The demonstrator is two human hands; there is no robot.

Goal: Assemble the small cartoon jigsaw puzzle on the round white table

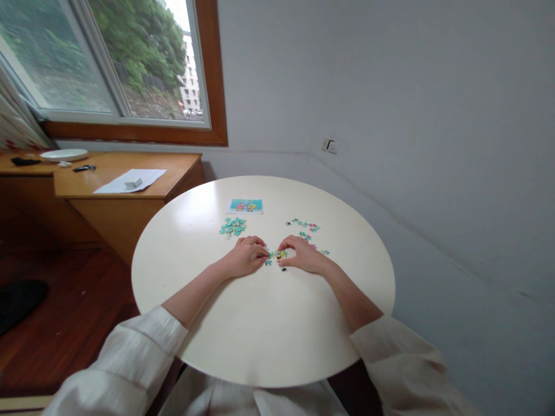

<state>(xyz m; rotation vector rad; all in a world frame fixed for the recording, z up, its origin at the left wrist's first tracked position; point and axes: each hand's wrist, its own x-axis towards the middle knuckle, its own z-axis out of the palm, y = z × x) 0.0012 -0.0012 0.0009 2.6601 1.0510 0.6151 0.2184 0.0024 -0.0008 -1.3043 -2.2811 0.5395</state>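
Both hands work over a small group of joined jigsaw pieces on a round white table. My left hand is closed at the left side of the group, fingertips on blue-green jigsaw pieces. From the right, my right hand curves thumb and fingers around the edges of yellow jigsaw pieces. A small black-and-white piece lies just below the right thumb. The fingers partly cover the pieces, so how they join is hard to make out.
Beyond my left hand lie a pile of teal pieces and a picture card. Loose pieces are scattered past my right hand. A wooden desk with paper and a white plate stands left, below a window.
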